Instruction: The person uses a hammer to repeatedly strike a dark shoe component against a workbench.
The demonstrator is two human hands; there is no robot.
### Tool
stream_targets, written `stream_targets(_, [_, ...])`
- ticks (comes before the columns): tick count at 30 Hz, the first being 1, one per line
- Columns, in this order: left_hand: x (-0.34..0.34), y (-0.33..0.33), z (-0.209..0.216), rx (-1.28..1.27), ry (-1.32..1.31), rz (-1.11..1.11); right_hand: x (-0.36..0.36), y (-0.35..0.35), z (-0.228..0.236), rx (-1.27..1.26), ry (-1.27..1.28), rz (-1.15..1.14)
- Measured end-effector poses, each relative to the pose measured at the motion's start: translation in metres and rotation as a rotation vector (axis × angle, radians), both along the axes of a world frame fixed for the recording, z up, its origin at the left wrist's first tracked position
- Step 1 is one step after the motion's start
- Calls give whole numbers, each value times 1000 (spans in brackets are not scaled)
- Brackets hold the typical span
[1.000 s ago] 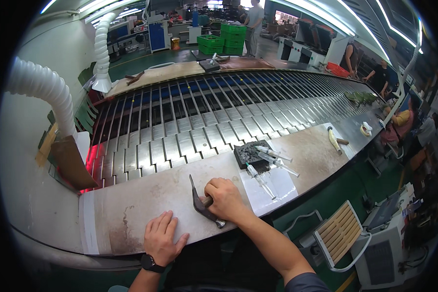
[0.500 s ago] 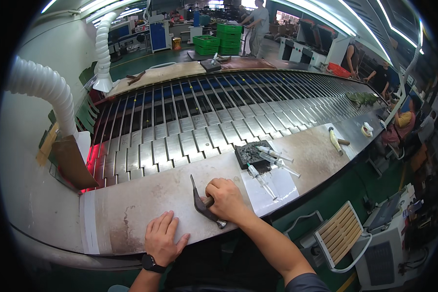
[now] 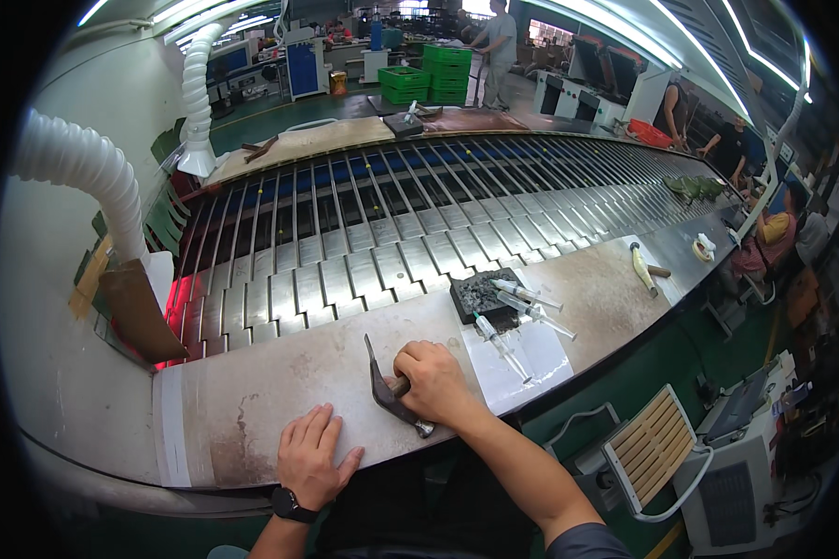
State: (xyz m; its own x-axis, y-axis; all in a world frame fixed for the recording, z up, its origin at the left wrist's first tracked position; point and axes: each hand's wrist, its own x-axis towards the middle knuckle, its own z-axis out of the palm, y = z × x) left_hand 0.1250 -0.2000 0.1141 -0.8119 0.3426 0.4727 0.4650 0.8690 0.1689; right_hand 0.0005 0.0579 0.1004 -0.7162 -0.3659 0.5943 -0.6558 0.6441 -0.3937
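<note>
My right hand [image 3: 433,380] is closed around the wooden handle of a claw hammer [image 3: 385,393]. The hammer's dark curved head rests on the worn board at the machine's near edge, its thin end pointing away from me and its round face toward me. To the left, my left hand [image 3: 313,456] lies flat on the same board [image 3: 280,396], fingers stretched out and holding nothing; a black watch is on that wrist. Right of the hammer, several syringes [image 3: 502,347] lean on a dark block [image 3: 476,296] with a crumbly grey top, above a white sheet [image 3: 547,361].
Beyond the board a slatted metal conveyor [image 3: 373,271] runs off to the right. A second hammer [image 3: 641,270] lies farther right. White ducts [image 3: 84,172] hang at left. A slatted wooden chair [image 3: 655,440] stands at lower right. Green crates [image 3: 447,74] and other people are farther off.
My hands and the hammer hold still. The conveyor slats have shifted slightly to the right.
</note>
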Motion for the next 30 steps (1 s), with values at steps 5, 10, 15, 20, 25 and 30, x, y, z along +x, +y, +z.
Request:
stream_targets(5, [1,0,0,4,-3,0,1,-1,1,-2,-34,15])
stream_targets(10, [1,-1,1,1,-3,2,0,-2,0,1,-13,2])
stream_targets(15, [1,-2,1,0,-3,2,0,-3,-2,3,15,-12])
stream_targets(20, [1,-4,-1,0,-3,1,0,-5,-3,2,9,-11])
stream_targets(25, [2,-7,-5,-20,-14,13,-1,-6,-5,13,16,-8])
stream_targets(30, [1,-6,-2,-8,-9,9,-1,-7,-6,8,19,-13])
